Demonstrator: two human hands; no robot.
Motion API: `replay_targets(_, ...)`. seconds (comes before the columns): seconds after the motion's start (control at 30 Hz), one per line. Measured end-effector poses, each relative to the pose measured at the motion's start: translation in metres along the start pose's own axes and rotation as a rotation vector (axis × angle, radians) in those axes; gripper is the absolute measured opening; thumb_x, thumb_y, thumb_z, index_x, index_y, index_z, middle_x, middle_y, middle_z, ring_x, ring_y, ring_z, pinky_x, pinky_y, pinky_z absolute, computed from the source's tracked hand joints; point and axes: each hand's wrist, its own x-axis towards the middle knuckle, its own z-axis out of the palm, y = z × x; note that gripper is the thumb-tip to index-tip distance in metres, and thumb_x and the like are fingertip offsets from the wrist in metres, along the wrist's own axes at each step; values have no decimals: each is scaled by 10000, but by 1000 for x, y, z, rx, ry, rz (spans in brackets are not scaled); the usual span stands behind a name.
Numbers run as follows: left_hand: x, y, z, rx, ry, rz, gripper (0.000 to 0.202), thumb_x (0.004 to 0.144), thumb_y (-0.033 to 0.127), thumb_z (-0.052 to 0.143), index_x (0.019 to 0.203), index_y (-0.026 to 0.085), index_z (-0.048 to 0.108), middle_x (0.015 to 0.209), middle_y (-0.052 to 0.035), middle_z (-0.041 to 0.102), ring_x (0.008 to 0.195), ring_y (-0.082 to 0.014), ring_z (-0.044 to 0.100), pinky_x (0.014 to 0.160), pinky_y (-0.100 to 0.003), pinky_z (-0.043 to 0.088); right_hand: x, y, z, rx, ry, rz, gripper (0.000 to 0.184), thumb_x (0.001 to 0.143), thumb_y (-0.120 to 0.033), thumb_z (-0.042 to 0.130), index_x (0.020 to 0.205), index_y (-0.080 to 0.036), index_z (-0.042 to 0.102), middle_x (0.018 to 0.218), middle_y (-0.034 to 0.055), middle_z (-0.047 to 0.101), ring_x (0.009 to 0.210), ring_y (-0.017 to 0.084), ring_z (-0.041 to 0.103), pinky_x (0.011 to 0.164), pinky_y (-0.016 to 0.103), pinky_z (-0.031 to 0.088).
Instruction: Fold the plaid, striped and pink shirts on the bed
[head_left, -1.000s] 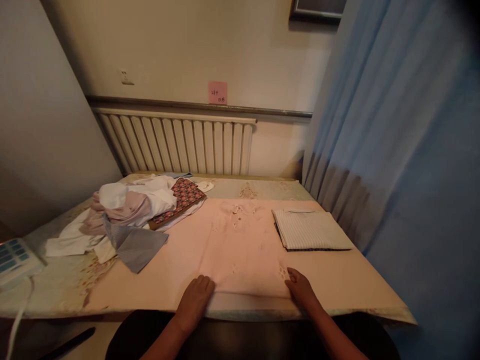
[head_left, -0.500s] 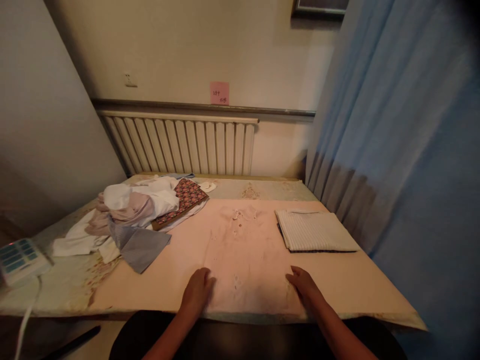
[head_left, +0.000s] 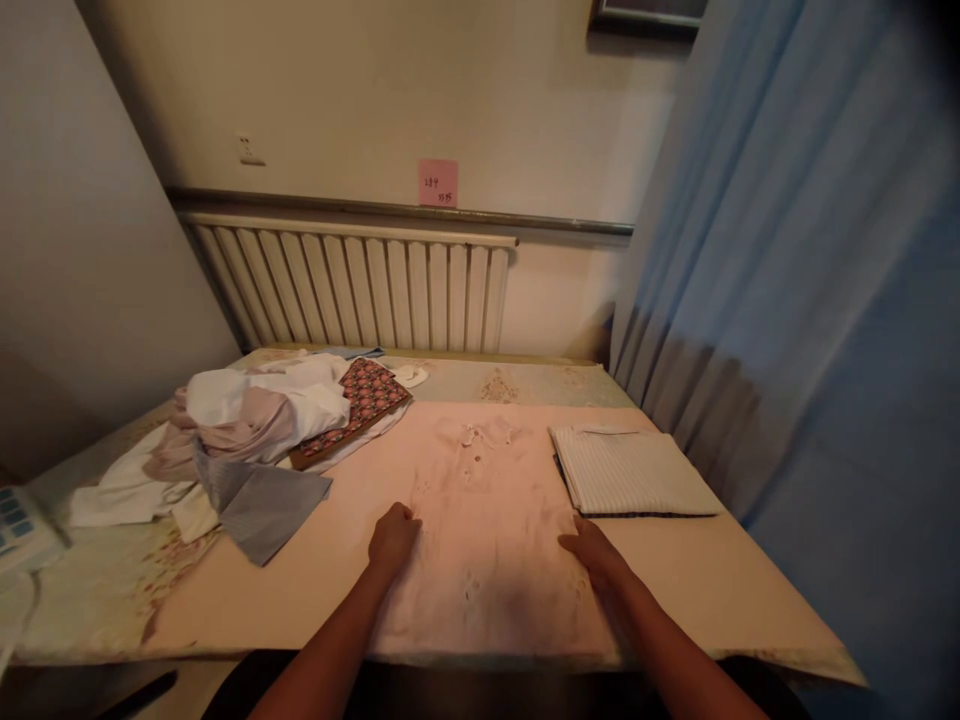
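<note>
A pale pink garment (head_left: 487,500) with small embroidered holes lies flat on the table in front of me. My left hand (head_left: 392,540) rests palm down on its left edge, fingers laid flat on the cloth. My right hand (head_left: 592,552) lies flat on the garment's right edge, fingers stretched out, close to the near left corner of a folded striped shirt (head_left: 634,470). Neither hand grips anything that I can see.
A heap of white, mauve and grey clothes (head_left: 240,440) sits at the left with a red patterned piece (head_left: 360,392) on it. A white radiator (head_left: 352,285) runs behind the table. Blue curtains (head_left: 787,260) hang at the right. A blue-keyed device (head_left: 19,520) lies at the far left.
Both hands have slid away from me along the pink garment's sides, from its near hem toward its middle. The view has shifted slightly.
</note>
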Motion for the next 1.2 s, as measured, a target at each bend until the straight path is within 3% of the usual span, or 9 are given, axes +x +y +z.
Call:
replay_targets(0.07, -1, -1, -1, 4, 4, -11, 61, 773, 239, 501, 784, 221, 558, 814, -18, 677, 749, -164, 619, 576, -240, 367, 1, -9, 1, 66, -99, -11, 386, 573, -306, 669, 930, -164, 629, 773, 61, 719, 653, 225, 669, 643, 364, 526)
replay_targets(0.13, -3, -1, -2, 15, 36, -34, 123, 822, 251, 439, 792, 224, 556, 815, -35, 676, 750, -177, 618, 566, -252, 360, 3, -16, 2, 23, -116, -61, 409, 620, -351, 641, 980, -160, 622, 842, 71, 720, 704, 220, 669, 678, 357, 519)
replay_targets(0.2, -6, -2, -2, 31, 78, -64, 199, 870, 282, 364, 818, 226, 548, 835, -62, 672, 759, -200, 615, 562, -271, 353, 7, -20, 3, -182, -31, -93, 371, 656, -352, 586, 966, -154, 630, 834, 65, 715, 725, 212, 657, 672, 330, 503)
replay_targets(0.3, -10, -2, -3, 42, 98, -79, 229, 887, 313, 330, 832, 231, 537, 851, -73, 668, 755, -213, 611, 565, -286, 352, 15, -16, 5, -463, 112, -84, 219, 644, -276, 550, 799, -155, 644, 738, 47, 694, 720, 202, 626, 637, 284, 458)
replay_targets(0.53, -10, 2, -5, 44, 32, -35, 206, 847, 409, 447, 887, 232, 545, 901, -53, 686, 821, -213, 631, 598, -283, 375, 20, -6, 2, -662, 263, -125, 105, 692, -237, 517, 650, -184, 597, 686, 18, 637, 686, 158, 556, 621, 244, 362)
replay_targets(0.77, -9, 4, -3, 87, 18, -31, 96, 814, 278, 443, 790, 238, 526, 825, -28, 679, 750, -198, 620, 555, -282, 331, 16, -3, 5, -749, 377, -229, 161, 748, -262, 443, 613, -206, 510, 583, -26, 520, 591, 133, 463, 564, 242, 272)
replay_targets(1.03, -9, 2, -1, 145, 40, 37, 144, 843, 258, 396, 764, 223, 512, 857, -50, 677, 794, -202, 612, 567, -282, 313, 21, 4, 10, -770, 418, -309, 203, 785, -291, 405, 658, -207, 540, 618, -6, 577, 597, 142, 488, 587, 241, 311)
replay_targets(1.2, -10, -1, 3, 162, 90, 5, 189, 882, 291, 358, 812, 227, 522, 848, -63, 677, 763, -214, 622, 554, -289, 330, 22, 6, 9, -808, 457, -327, 246, 836, -312, 388, 699, -212, 566, 667, 19, 620, 620, 155, 513, 609, 248, 338)
